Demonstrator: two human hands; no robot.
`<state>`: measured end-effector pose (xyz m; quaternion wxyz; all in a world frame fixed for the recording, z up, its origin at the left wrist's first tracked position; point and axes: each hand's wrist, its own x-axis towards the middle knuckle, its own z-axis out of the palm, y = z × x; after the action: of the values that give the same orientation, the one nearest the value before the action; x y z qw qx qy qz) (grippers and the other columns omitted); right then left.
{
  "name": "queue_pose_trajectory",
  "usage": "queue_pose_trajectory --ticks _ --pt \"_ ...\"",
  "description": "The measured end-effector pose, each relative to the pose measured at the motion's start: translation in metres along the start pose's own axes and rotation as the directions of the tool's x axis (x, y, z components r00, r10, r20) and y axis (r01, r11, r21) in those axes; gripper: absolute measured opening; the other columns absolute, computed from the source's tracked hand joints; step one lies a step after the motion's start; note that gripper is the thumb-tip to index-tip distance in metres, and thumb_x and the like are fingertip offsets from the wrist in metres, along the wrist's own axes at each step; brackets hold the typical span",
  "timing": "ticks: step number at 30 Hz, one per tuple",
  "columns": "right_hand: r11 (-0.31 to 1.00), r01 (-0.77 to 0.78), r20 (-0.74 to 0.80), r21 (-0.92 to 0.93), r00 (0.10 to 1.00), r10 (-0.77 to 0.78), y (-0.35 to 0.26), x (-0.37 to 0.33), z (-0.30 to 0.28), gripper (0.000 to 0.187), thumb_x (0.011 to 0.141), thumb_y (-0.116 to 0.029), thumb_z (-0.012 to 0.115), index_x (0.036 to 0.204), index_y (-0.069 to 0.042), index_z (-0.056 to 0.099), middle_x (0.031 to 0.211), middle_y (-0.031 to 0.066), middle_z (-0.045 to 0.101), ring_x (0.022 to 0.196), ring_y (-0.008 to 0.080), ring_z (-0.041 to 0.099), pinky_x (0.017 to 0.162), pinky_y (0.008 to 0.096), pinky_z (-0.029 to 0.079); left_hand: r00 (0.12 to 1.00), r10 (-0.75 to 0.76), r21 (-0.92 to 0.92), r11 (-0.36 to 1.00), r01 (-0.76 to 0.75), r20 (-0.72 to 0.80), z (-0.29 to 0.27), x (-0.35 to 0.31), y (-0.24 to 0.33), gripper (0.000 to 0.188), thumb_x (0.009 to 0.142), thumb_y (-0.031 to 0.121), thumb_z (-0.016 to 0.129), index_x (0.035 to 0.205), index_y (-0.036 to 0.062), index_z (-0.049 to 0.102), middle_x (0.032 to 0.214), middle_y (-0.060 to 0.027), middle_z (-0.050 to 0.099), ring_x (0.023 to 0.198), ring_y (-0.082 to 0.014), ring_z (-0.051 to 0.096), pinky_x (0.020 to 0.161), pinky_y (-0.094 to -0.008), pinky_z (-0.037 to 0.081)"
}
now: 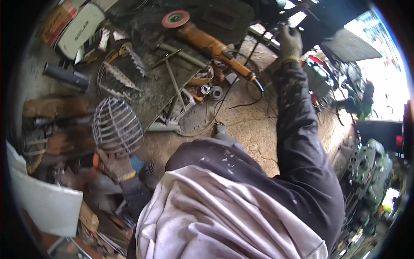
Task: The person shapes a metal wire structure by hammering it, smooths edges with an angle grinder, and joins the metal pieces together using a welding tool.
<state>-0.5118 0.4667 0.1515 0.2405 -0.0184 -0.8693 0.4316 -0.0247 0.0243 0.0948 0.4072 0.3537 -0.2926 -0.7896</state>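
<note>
My left hand [115, 166], in a worn glove with a yellow cuff, is low on the left, closed at the lower end of a rounded metal wire cage [117, 123]. The cage stands up from the hand, its ribs curving toward the top. My right arm stretches far forward on the right. At its end my gloved right hand [290, 43] has its fingers curled against dark metal parts at the top; what they grip is hidden by shadow and glare. An orange angle grinder [202, 41] with a pink and green disc lies left of that hand.
A dark worktop [148, 88] bears a hammer [181, 55] and serrated metal pieces [137, 61]. Metal rings [216, 93] and a cable lie on the floor beside it. A white panel [49, 194] stands lower left; a greenish machine casting [366, 168] is at right.
</note>
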Motion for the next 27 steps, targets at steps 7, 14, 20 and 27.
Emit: queue_pose_trajectory --ticks 7,14,20,27 --pt "0.863 0.236 0.401 -0.448 0.915 -0.042 0.091 0.081 0.080 0.042 0.088 -0.036 0.069 0.110 -0.001 0.069 0.088 0.0114 0.072 0.075 0.0200 0.068 0.067 0.0334 0.053 1.000 0.013 -0.090 0.996 -0.015 -0.023 -0.015 0.011 -0.019 0.032 0.095 0.046 0.065 0.107 0.0166 0.064 0.096 -0.0005 0.069 0.077 -0.0142 0.062 0.061 -0.0320 0.052" --pt "0.873 0.225 0.360 -0.432 0.931 -0.062 0.095 0.104 0.099 0.037 0.087 -0.032 0.070 0.105 0.000 0.068 0.085 0.0109 0.071 0.071 0.0191 0.066 0.063 0.0328 0.052 0.957 0.198 -0.049 0.976 -0.212 -0.210 0.021 -0.004 -0.028 0.037 0.092 0.046 0.070 0.113 0.0158 0.063 0.104 -0.0025 0.070 0.089 -0.0192 0.067 0.074 -0.0399 0.060" --pt "0.931 0.180 0.231 -0.317 0.967 -0.108 0.095 0.123 0.080 0.033 0.086 -0.029 0.072 0.102 0.000 0.068 0.082 0.0105 0.069 0.068 0.0183 0.065 0.059 0.0322 0.050 0.978 0.155 -0.023 0.987 -0.160 -0.137 0.002 0.008 -0.028 0.038 0.095 0.046 0.064 0.118 0.0159 0.063 0.109 -0.0030 0.070 0.096 -0.0212 0.068 0.079 -0.0419 0.060" --pt "0.987 0.153 -0.015 -0.049 0.988 -0.154 0.057 0.104 0.027 0.029 0.085 -0.025 0.073 0.097 0.000 0.067 0.078 0.0100 0.068 0.064 0.0173 0.063 0.055 0.0316 0.049 0.988 0.079 -0.010 0.997 -0.081 -0.132 0.007 0.004 -0.008 0.031 0.104 0.029 0.053 0.127 0.0090 0.060 0.127 -0.0091 0.065 0.110 -0.0257 0.066 0.095 -0.0445 0.058"
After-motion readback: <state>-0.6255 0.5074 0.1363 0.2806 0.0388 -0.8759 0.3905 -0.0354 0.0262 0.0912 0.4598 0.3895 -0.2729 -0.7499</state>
